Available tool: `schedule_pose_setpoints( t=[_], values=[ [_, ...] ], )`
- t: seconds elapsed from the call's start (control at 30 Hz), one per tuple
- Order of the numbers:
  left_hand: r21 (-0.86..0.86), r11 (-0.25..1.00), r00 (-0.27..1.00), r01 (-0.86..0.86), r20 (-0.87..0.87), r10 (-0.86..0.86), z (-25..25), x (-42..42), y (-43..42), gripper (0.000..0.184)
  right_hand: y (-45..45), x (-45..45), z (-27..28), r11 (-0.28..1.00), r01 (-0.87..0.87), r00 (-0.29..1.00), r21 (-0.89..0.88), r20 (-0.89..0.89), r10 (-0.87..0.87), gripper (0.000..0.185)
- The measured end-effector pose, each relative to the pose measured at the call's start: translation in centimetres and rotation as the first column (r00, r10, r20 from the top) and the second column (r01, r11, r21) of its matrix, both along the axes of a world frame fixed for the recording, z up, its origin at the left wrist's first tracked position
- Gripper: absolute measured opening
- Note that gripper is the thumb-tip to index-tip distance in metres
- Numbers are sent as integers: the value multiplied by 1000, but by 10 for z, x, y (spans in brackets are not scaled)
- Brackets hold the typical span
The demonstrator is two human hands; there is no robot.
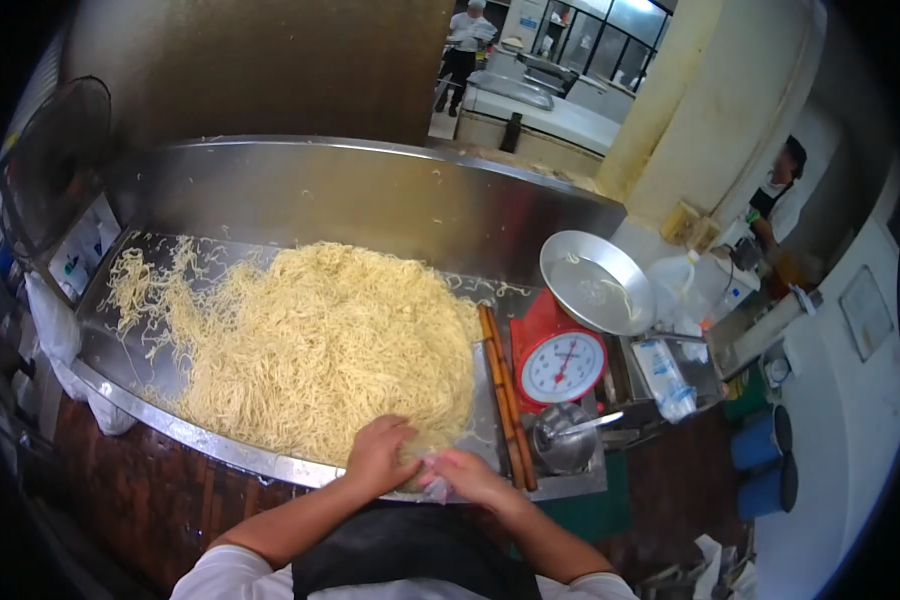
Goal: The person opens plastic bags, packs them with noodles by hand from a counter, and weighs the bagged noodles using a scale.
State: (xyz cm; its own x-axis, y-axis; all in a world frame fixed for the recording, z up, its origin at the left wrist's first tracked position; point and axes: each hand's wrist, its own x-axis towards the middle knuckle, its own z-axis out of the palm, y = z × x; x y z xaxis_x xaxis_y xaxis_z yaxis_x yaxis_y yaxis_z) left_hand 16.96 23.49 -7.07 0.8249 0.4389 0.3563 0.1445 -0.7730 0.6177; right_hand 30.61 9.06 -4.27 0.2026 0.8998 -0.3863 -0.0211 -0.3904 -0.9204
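A large heap of pale yellow noodles (340,340) covers much of the steel tray table in front of me. At its near right edge is a clear plastic bag (434,487), partly hidden by my fingers, with noodles seemingly in it. My right hand (470,479) pinches the bag's gathered edge. From the other side, my left hand (376,460) curves its fingers and thumb round the bag's noodle-filled part, close against the heap. The exact contact of the left fingertips is hard to make out.
Right of the noodles lie two wooden sticks (507,400), a red dial scale (562,366) with a metal pan (596,283), and a metal bowl (564,440) with a utensil. A fan (55,160) stands at left. Two people (467,45) are farther off.
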Motion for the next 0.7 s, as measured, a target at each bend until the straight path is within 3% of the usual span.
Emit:
schedule_pose_setpoints(
  t=[0.03, 0.07, 0.1, 0.13, 0.17, 0.2, 0.23, 0.27, 0.3, 0.33, 0.37, 0.4, 0.5, 0.53, 0.63, 0.7],
  values=[
    [-74, 997, 998, 33, 47, -30, 10, -10, -2, 40, 4, 1, 4, 999, -14, 997, -48, -79, 10, 41],
    [-256, 967, 999, 5, 38, 5, 19, -17, -9, 29, 12, 1, 11, 995, -32, 987, -97, -161, 16, 42],
    [-717, 697, 994, 2, -74, -80, 9, -18, -6, 26, 17, -1, 14, 989, -49, 971, -140, -240, 14, 43],
    [-969, 236, 969, -71, -123, -213, -6, -16, 1, 24, 23, -12, 8, 987, -108, 960, -115, -272, 73, 42],
    [-940, -274, 930, -202, -96, -356, -17, -12, 5, 22, 26, -20, 6, 972, -209, 971, -111, -139, 193, 42],
    [-964, -197, 932, -180, -102, -348, 12, -7, 2, 28, 28, -25, 6, 946, -302, 952, -119, 0, 305, 41],
    [-993, 4, 936, -119, -114, -332, 29, -3, 6, 35, 28, -27, 12, 910, -388, 903, -144, 139, 406, 41],
    [-932, 354, 879, -77, -231, -418, 22, -2, 19, 29, 23, -29, 25, 919, -354, 908, -172, 170, 382, 38],
    [-760, 650, 816, 16, -366, -447, 13, -2, 30, 23, 18, -27, 16, 934, -350, 861, -75, 366, 352, 36],
    [-490, 864, 789, 114, -484, -379, 24, 3, 27, 19, 12, -26, 0, 931, -364, 784, 19, 546, 296, 35],
    [-162, 963, 778, 217, -568, -271, 41, 7, 22, 15, 9, -25, -12, 913, -395, 680, 104, 701, 215, 34],
    [179, 935, 782, 306, -608, -139, 51, 11, 18, 12, 11, -27, -7, 962, -273, 752, 21, 628, 200, 31],
    [390, 894, 933, 223, -351, -79, 49, 20, 13, 14, 19, -14, -35, 951, -69, 778, 301, 613, -137, 31],
    [327, 919, 936, 222, -335, -106, 34, 25, 14, 18, 22, -12, -41, 921, 50, 778, 387, 563, -279, 29],
    [245, 947, 968, 206, -196, -160, 13, 26, 10, 21, 28, -8, -60, 922, 340, 878, 184, 288, -382, 26],
    [196, 972, 985, 128, -138, -102, 9, 26, 7, 28, 29, -9, -48, 851, 525, 837, -1, -177, -517, 22]
  ],
)
